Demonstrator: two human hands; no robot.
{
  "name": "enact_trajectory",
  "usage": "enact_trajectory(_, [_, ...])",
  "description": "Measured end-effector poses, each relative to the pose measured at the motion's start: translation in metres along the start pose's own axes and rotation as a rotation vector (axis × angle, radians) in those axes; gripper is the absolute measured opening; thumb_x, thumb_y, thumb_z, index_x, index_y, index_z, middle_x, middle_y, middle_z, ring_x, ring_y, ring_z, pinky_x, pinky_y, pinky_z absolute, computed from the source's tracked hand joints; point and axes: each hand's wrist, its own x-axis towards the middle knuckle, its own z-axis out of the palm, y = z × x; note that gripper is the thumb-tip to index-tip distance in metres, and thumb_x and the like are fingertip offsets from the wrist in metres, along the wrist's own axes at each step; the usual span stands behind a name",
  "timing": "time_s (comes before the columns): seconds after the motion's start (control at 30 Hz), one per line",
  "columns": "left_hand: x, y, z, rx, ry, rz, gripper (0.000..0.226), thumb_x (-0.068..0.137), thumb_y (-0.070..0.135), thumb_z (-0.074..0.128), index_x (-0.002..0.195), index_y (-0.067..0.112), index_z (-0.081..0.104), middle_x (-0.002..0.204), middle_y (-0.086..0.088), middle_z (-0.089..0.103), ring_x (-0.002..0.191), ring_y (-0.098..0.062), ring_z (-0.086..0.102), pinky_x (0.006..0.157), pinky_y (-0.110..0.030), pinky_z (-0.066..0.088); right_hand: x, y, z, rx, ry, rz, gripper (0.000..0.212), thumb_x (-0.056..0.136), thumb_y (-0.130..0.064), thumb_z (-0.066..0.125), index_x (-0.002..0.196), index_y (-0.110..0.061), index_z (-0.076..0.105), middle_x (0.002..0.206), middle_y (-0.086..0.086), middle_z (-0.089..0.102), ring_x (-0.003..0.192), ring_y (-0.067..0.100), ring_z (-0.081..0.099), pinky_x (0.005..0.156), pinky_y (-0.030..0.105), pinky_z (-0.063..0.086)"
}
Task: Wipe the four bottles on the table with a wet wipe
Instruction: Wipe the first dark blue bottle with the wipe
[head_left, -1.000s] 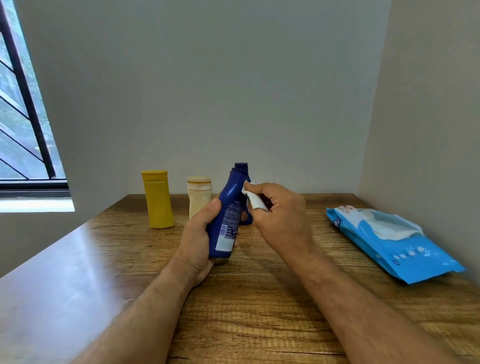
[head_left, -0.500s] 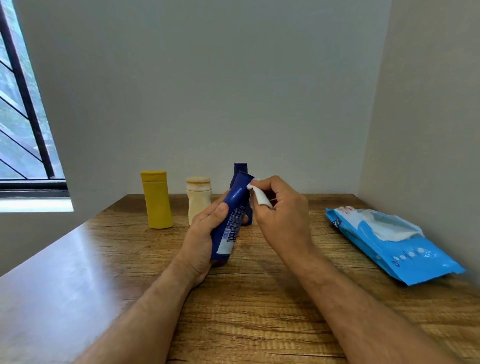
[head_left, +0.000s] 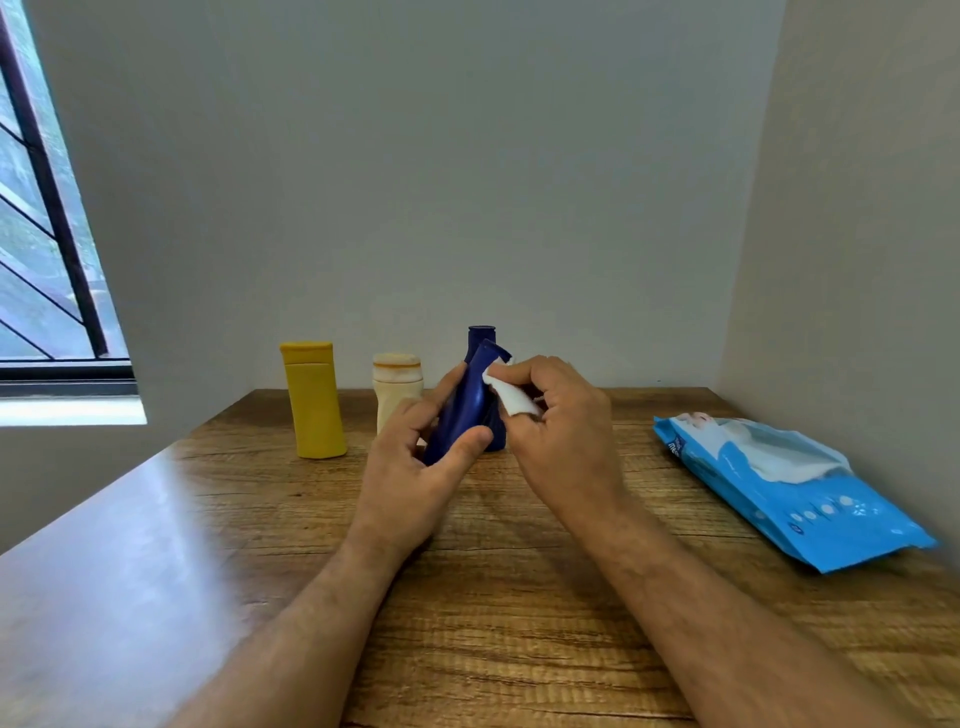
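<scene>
the left hand (head_left: 410, 467) is clamped around a dark blue bottle (head_left: 464, 410), thumb across its front and fingers behind it, holding it just above the wooden bench (head_left: 519, 597) with its capped top tilted toward 1 o'clock. the right hand (head_left: 561, 426) is closed on a folded white wet wipe (head_left: 506, 395), pinched between thumb and fingers, and the wipe's upper corner touches the bottle just below its cap. the two hands are close together, meeting at the bottle near the middle of the bench

directly behind the held bottle, toward 12 o'clock, a second dark blue bottle (head_left: 482, 335) stands upright, mostly hidden, with its top showing above the hands. at about 11 o'clock from the hands a cream bottle (head_left: 395, 384) stands upright, its lower right part hidden by the left fingers. further toward 10 o'clock a yellow bottle (head_left: 313, 400) stands upright, apart from the cream one

at 3 o'clock, well apart from the hands, a blue wipes pack (head_left: 779, 483) lies flat near the right wall, its flap open with white wipe material showing
</scene>
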Motion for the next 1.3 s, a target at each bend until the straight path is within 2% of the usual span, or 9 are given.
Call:
enact_trajectory(0.17, [0.0,-0.002,-0.001,0.023,0.012,0.035,0.065,0.086,0.037,0.076,0.142,0.051,0.046,0.122,0.017,0.058,0.11,-0.01,0.061,0.088,-0.035,0.057,0.002,0.003,0.002,0.097,0.037,0.158,0.014,0.09,-0.012,0.068,0.102,-0.018,0.067,0.095,-0.007,0.069,0.083,0.0,0.065,0.067,0.01,0.053])
enact_trajectory(0.37, [-0.001,-0.001,-0.002,0.046,-0.03,0.049,0.066,0.085,0.043,0.074,0.143,0.051,0.044,0.126,0.014,0.056,0.112,-0.006,0.057,0.091,-0.036,0.057,0.0,0.001,-0.002,0.036,-0.013,-0.021,0.019,0.09,-0.007,0.064,0.107,-0.016,0.067,0.099,-0.005,0.066,0.091,0.004,0.063,0.073,0.015,0.054])
enact_trajectory(0.5, [-0.001,-0.001,-0.003,0.214,0.094,0.157,0.073,0.082,0.04,0.078,0.143,0.056,0.041,0.12,0.017,0.046,0.117,-0.011,0.048,0.097,-0.037,0.053,0.0,0.0,-0.001,0.053,0.003,-0.041,0.02,0.091,-0.007,0.065,0.109,-0.016,0.068,0.102,-0.005,0.067,0.095,0.004,0.063,0.076,0.013,0.053])
enact_trajectory(0.63, [0.0,0.003,-0.001,0.398,0.224,0.259,0.078,0.076,0.034,0.083,0.142,0.05,0.044,0.116,0.018,0.04,0.109,-0.015,0.044,0.09,-0.04,0.054,-0.002,-0.001,0.002,0.114,-0.001,0.011,0.016,0.093,-0.01,0.065,0.106,-0.018,0.066,0.099,-0.009,0.067,0.093,0.001,0.064,0.073,0.01,0.053])
enact_trajectory(0.73, [0.001,0.003,0.0,0.198,0.144,0.149,0.072,0.077,0.035,0.083,0.139,0.05,0.05,0.119,0.016,0.049,0.112,-0.013,0.052,0.09,-0.038,0.057,-0.001,-0.002,0.003,0.173,0.028,0.085,0.012,0.093,-0.011,0.065,0.103,-0.018,0.066,0.093,-0.015,0.067,0.089,-0.002,0.064,0.067,0.009,0.051])
enact_trajectory(0.9, [0.001,0.009,0.0,-0.163,-0.021,-0.012,0.057,0.084,0.029,0.072,0.134,0.049,0.055,0.116,0.012,0.07,0.101,-0.015,0.067,0.093,-0.04,0.055,0.002,0.001,0.004,0.259,0.03,0.224,0.012,0.092,-0.015,0.067,0.098,-0.025,0.067,0.092,-0.014,0.068,0.088,0.001,0.066,0.07,0.019,0.058])
enact_trajectory(1.03, [0.003,0.007,0.0,-0.434,-0.15,-0.119,0.049,0.091,0.021,0.057,0.138,0.032,0.055,0.125,0.0,0.07,0.111,-0.021,0.067,0.096,-0.037,0.051,0.004,0.002,0.006,0.363,0.031,0.313,0.015,0.091,-0.012,0.066,0.093,-0.027,0.066,0.093,-0.011,0.069,0.087,0.01,0.069,0.067,0.027,0.061])
enact_trajectory(1.2, [0.002,0.012,0.001,-0.495,-0.163,-0.277,0.042,0.091,0.03,0.053,0.132,0.021,0.06,0.098,-0.012,0.075,0.078,-0.026,0.067,0.065,-0.036,0.056,0.004,0.005,0.005,0.39,0.024,0.346,0.009,0.092,-0.015,0.066,0.095,-0.022,0.069,0.093,-0.01,0.069,0.084,0.005,0.067,0.062,0.023,0.059])
enact_trajectory(1.3, [-0.003,0.017,0.0,-0.548,-0.164,-0.335,0.035,0.102,0.03,0.041,0.125,0.011,0.06,0.091,-0.017,0.073,0.069,-0.031,0.067,0.057,-0.037,0.056,0.005,0.006,0.005,0.411,-0.003,0.376,0.007,0.092,-0.018,0.067,0.095,-0.023,0.07,0.095,-0.009,0.07,0.086,0.004,0.067,0.062,0.022,0.058])
